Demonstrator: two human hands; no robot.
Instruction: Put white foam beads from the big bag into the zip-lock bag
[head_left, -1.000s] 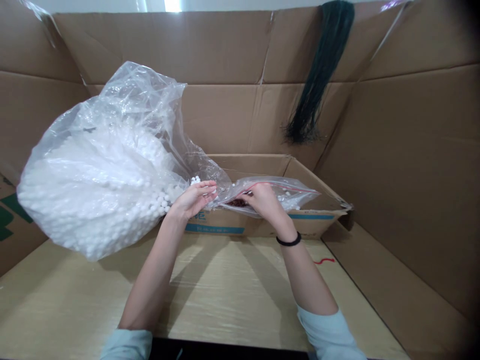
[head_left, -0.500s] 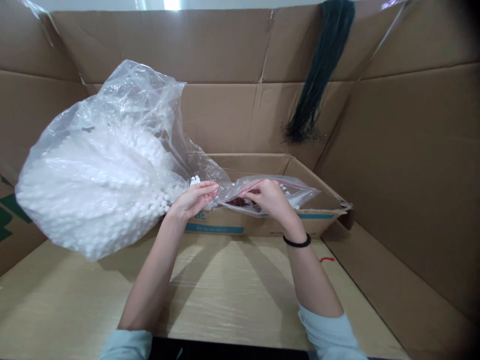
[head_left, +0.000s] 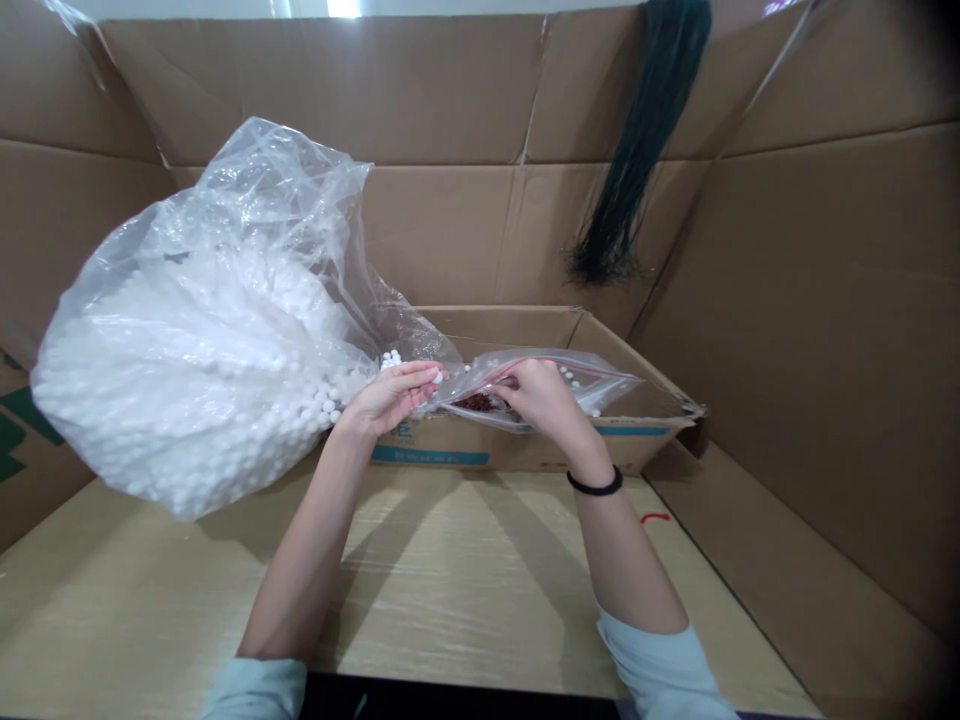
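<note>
My left hand (head_left: 394, 395) pinches a small white ball (head_left: 438, 376) between thumb and fingertips, palm turned up. Just to its right lies a clear zip bag (head_left: 615, 380) with a red seal line, its mouth spread over the box. Dark reddish-brown small pieces (head_left: 474, 403) and some white balls show in it. My right hand (head_left: 541, 395) reaches into this bag with thumb and fingers pinched; what they hold is hidden. Beside my left wrist bulges a large clear plastic bag (head_left: 202, 370) full of white balls, several of them loose at its mouth.
The low cardboard box (head_left: 517, 450) under both hands has blue print. Tall cardboard walls (head_left: 442, 90) surround the pale table (head_left: 420, 570). A bundle of dark green thin strands (head_left: 645, 140) hangs over the back wall. A short red piece (head_left: 655, 517) lies at right.
A white ball now shows at my left fingertips, where none was visible before. My right fingers have shifted slightly inside the zip bag. The large bag has stayed in place.
</note>
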